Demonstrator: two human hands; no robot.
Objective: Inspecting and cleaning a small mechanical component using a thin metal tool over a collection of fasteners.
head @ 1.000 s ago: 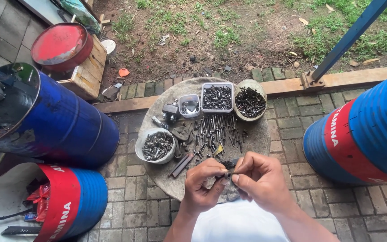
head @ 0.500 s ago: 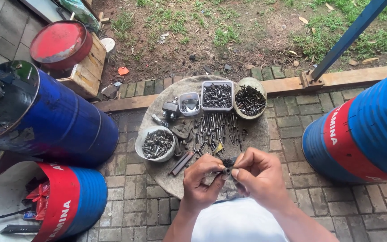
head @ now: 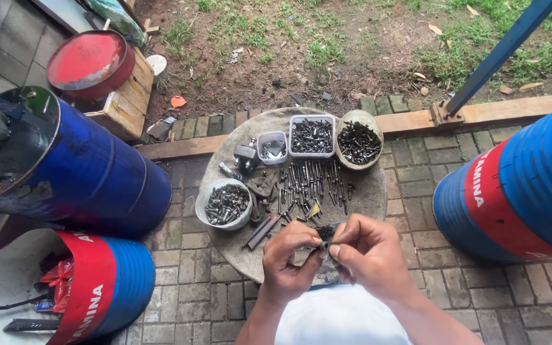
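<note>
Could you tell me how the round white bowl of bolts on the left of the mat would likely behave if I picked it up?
The white bowl is heaped with metal bolts, so it is probably heavy for its size. Its wall looks thin, perhaps plastic, so it may flex. It sits on the soft round mat; tilting would likely spill bolts.

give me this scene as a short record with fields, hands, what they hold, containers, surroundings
left hand: left hand pinches one end of a small dark metal part
right hand: right hand pinches the other end of it
surface: round grey mat on brick paving
loose pieces: row of bolts laid on the mat
containers: white bowl of silvery hardware, small square tub, rectangular tub and round bowl of dark screws
surroundings: blue drums, one on each side; red lid on a wooden crate
</note>
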